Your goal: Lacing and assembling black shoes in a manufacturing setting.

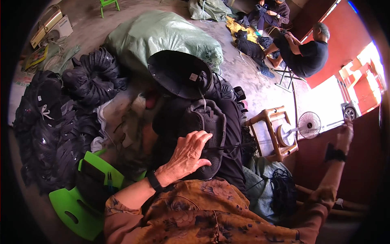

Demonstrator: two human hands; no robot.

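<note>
A black shoe upper (pixel 217 122) with a mesh surface lies lengthwise across my lap. My left hand (pixel 189 152) rests over its left side and grips it, thumb and fingers apart around the middle. A dark lace (pixel 233 146) runs from the upper to the right and is lost against the dark background. Far out to the right, my right hand (pixel 345 132) is raised with fingers drawn together; what they hold is too small to make out. Beyond my knees sits a black bowl-shaped piece (pixel 178 75) with a small white tag.
Black uppers (pixel 53 130) lie heaped on the left, beside a green plastic chair (pixel 77 215). A large pale sack (pixel 158 36) stands ahead. To the right are a bamboo stool (pixel 270 130), a white fan (pixel 308 125) and a dark lace bundle (pixel 283 189). Two people (pixel 310 55) sit working farther off.
</note>
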